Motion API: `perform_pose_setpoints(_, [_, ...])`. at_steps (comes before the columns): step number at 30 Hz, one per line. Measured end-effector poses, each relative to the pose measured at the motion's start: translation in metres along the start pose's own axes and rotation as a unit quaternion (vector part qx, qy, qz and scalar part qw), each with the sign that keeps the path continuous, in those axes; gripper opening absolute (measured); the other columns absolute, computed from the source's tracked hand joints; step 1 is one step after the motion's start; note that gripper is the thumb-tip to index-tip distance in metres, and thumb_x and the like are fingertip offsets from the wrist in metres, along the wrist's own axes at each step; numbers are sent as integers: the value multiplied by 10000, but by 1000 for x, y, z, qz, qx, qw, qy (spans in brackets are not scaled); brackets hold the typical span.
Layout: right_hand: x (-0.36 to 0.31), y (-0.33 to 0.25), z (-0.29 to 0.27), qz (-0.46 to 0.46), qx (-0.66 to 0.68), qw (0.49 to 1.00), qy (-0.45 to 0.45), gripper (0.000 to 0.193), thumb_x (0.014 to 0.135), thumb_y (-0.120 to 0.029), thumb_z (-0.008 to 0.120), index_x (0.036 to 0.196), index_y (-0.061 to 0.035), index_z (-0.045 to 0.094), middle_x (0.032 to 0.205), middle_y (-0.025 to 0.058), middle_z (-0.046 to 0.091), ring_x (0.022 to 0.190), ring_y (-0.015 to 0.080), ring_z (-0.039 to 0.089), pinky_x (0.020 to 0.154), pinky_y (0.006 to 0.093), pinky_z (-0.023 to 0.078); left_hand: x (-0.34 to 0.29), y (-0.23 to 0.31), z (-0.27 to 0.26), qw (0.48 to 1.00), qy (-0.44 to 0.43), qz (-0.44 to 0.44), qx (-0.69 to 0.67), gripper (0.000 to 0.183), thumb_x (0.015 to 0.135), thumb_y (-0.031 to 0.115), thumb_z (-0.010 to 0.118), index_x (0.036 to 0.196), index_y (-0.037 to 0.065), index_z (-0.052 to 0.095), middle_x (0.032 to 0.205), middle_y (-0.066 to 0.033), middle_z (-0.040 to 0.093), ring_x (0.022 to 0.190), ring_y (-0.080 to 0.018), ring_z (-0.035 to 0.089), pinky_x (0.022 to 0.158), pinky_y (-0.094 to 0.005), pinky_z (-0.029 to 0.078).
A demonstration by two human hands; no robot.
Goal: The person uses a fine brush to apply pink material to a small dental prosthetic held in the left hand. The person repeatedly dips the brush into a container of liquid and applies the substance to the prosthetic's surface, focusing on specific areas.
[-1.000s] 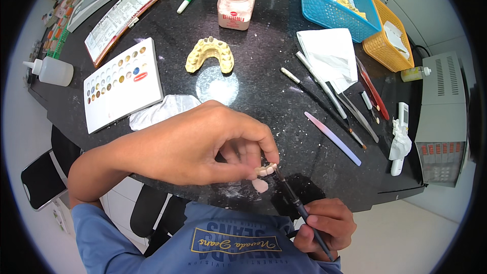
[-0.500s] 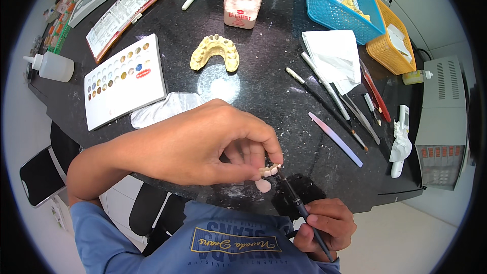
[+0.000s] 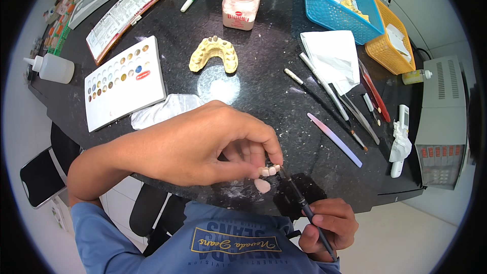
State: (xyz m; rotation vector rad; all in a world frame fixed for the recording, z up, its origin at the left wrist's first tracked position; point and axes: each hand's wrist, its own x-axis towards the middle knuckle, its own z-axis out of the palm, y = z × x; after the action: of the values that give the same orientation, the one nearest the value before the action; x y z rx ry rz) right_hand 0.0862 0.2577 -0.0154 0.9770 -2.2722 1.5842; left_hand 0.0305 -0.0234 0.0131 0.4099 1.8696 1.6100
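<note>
Between thumb and forefinger, my left hand point(image 3: 218, 144) pinches a dental bridge point(image 3: 269, 171), a short row of several joined whitish teeth. My right hand point(image 3: 332, 226) is closed around a slim dark brush point(image 3: 303, 204), held at a slant like a pen. Its tip comes up at the right end of the bridge; whether it touches, I cannot tell. Just below the bridge, a pale pink blob of material point(image 3: 262, 186) lies on the black countertop point(image 3: 243, 198). Farther off stands a yellowish dental arch model point(image 3: 214, 53) with tooth shapes along it.
To the left lie a white palette point(image 3: 127, 83) with coloured wells and a crumpled white cloth point(image 3: 170, 107). A jar of pink powder point(image 3: 242, 7) stands at the back. At right are brushes, tweezers, a nail file point(image 3: 335, 139), a folded tissue point(image 3: 332, 61) and a blue basket point(image 3: 345, 12).
My right hand and the brush have shifted slightly to the right, with the tip a little off from where it was. My left hand keeps the bridge in nearly the same place.
</note>
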Motion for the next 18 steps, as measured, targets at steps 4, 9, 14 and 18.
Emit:
perform_pose_setpoints(4, [1, 0, 0, -5, 4, 1000, -1, 255, 729, -50, 764, 928, -32, 605, 809, 125, 653, 621, 225, 680, 522, 278, 552, 0, 2, 0, 1000, -1, -3, 0, 285, 810, -64, 689, 1085, 10, 691, 977, -102, 685, 843, -148, 686, 722, -259, 607])
perform_pose_setpoints(9, [0, 2, 0, -10, 3, 1000, -9, 256, 736, -59, 760, 940, -22, 611, 818, 135, 657, 617, 230, 681, 540, 286, 563, 0, 3, -1, 1000, -4, -5, 8, 278, 813, -69, 677, 1080, 10, 688, 994, -101, 687, 847, -147, 683, 712, -262, 602])
perform_pose_setpoints(14, [-4, -1, -3, 25, 52, 997, 50, 255, 760, -79, 748, 968, 10, 629, 835, 166, 664, 628, 237, 681, 567, 300, 569, 1, 2, 0, 1000, 0, 6, -2, 282, 811, -76, 674, 1078, 13, 685, 1006, -99, 686, 843, -147, 683, 706, -258, 596])
perform_pose_setpoints(18, [1, -3, -6, 90, 82, 992, 46, 222, 768, -70, 737, 949, 22, 648, 822, 186, 672, 653, 237, 686, 576, 294, 557, -3, 4, 1, 1000, 15, -3, -9, 274, 801, -86, 672, 1058, 9, 684, 1000, -97, 683, 836, -149, 683, 693, -251, 591])
